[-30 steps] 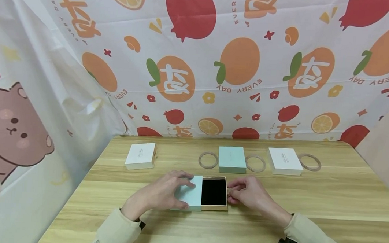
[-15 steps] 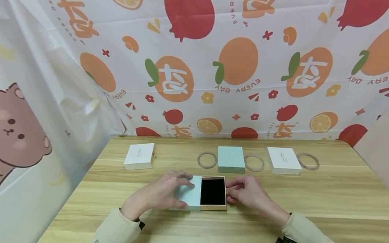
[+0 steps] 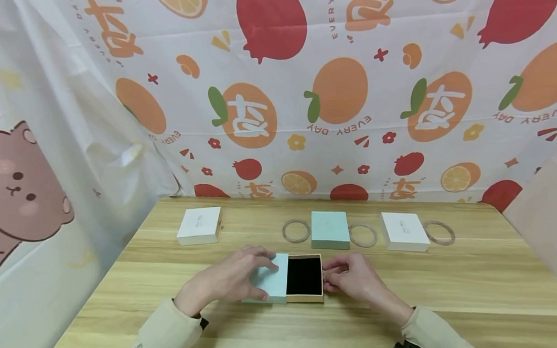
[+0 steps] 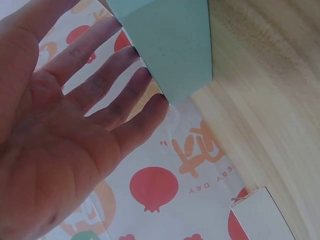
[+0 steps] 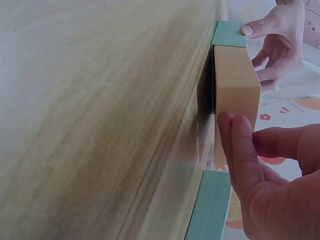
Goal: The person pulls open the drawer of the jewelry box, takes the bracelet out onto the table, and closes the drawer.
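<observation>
A pale teal sleeve box (image 3: 280, 276) lies on the table with its tan inner drawer (image 3: 304, 299) drawn partly out to the right. Black padding (image 3: 305, 275) lines the drawer. My left hand (image 3: 232, 276) spans the sleeve, thumb on the near side and fingers across the top to the far edge; its fingertips (image 4: 160, 100) meet the teal surface in the left wrist view. At the drawer's right end, my right hand (image 3: 353, 278) holds on with thumb and fingers. The right wrist view shows two fingertips (image 5: 242, 125) against the tan end; what the thumb pinches is hidden.
Along the back stand a white box (image 3: 200, 225), a second teal box (image 3: 329, 229) and another white box (image 3: 404, 230). Three thin rings, a left one (image 3: 296, 230), a middle one (image 3: 363, 234) and a right one (image 3: 440, 232), lie beside them. A fruit-print cloth (image 3: 336, 161) hangs behind the table.
</observation>
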{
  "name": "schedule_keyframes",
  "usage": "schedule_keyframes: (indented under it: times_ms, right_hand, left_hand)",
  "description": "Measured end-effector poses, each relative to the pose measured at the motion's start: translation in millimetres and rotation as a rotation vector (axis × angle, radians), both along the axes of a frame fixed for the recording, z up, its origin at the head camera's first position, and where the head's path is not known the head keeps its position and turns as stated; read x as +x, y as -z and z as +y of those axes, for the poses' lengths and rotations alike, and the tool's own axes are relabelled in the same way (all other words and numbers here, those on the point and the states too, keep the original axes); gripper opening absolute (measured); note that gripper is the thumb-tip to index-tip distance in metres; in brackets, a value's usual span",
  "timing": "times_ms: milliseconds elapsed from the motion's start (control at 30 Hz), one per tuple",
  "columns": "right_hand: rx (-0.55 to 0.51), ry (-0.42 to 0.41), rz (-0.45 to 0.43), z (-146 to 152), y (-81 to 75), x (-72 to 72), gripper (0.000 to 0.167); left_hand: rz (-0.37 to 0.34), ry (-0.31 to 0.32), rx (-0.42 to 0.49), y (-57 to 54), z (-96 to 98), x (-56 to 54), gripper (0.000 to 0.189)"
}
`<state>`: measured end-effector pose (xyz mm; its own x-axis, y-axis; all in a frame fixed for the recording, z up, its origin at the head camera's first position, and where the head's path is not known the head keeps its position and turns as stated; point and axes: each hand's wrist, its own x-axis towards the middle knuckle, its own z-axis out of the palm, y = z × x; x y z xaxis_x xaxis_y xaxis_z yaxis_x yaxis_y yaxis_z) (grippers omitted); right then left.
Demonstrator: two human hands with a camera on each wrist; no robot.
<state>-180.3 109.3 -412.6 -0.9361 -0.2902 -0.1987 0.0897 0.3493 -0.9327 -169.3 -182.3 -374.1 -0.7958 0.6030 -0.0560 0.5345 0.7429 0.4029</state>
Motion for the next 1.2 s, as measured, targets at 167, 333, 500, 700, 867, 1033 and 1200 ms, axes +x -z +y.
schedule_keyframes:
  times_ms: [167, 333, 500, 700, 867, 1033, 1200]
  right_hand:
    - [0.018, 0.012, 0.008, 0.0, 0.2, 0.5, 0.015]
    - [0.031, 0.017, 0.003, -1.8, -1.5, -0.2, 0.015]
    - [0.041, 0.018, 0.018, -3.9, -0.6, -0.7, 0.014]
    - [0.019, -0.002, 0.03, -9.6, 3.0, -0.6, 0.014]
    - [0.023, -0.006, 0.046, -16.5, 5.3, -1.1, 0.013]
    - [0.012, 0.0, 0.025, -21.7, 6.5, -1.3, 0.014]
    - [-0.013, 0.006, 0.003, -26.3, 6.4, -2.2, 0.016]
  left_hand:
    - [-0.002, 0.003, -0.001, 0.4, 0.9, -0.2, 0.05]
    - [0.0, 0.001, 0.0, 0.8, 1.6, -0.8, 0.051]
    - [0.003, 0.006, 0.001, 0.0, 1.5, -1.5, 0.05]
    - [0.003, 0.004, -0.002, 0.3, 0.8, -1.4, 0.05]
    - [0.009, 0.004, -0.004, 1.9, 1.5, -1.8, 0.05]
    - [0.004, 0.003, 0.0, 3.0, 1.1, -1.9, 0.05]
    - [0.0, -0.001, 0.004, 2.1, 0.7, -1.1, 0.051]
